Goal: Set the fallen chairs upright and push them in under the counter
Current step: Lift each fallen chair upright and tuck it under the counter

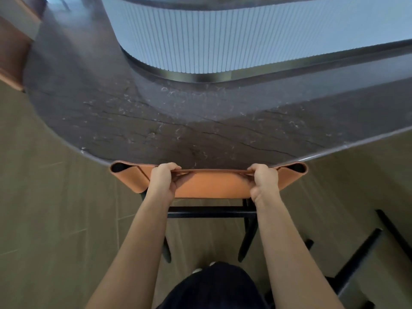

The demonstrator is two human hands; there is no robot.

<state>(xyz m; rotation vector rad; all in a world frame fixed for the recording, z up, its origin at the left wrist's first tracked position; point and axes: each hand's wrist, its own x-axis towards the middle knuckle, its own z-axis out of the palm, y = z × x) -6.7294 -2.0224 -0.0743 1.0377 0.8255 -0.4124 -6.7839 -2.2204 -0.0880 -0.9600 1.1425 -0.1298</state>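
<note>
- Chair [209,188] grip: our left fingers [170,167] and right fingers [258,168] are curled over the top edge of its tan leather backrest [127,177]; the fingertips are hidden on the far side.
- Left hand [163,182] and right hand [264,182] both clamp that top edge, knuckles up. They are set apart, one toward each end, and the leather bunches slightly under each grip.
- We see both forearms reaching straight forward to the backrest.
- The backrest stands upright, with its top edge right at the near rim of the counter [156,121]. We cannot tell whether the two actually touch.
- The black frame [211,212] shows below the backrest: one crossbar and two rear legs angled down to the floor [55,219]. The seat is out of sight.
- The counter top is dark veined stone, curved on the left and running straight off to the right.
- Beyond the counter top stands a pale fluted panel [200,45] with a dark base strip.
- A second chair frame [356,259], also black, lies tilted on the floor at lower right, apart from the held chair and only partly in view.
- The floor is grey-brown tile; our dark trousers [214,286] and light shoe tips [197,270] show at the bottom edge.
</note>
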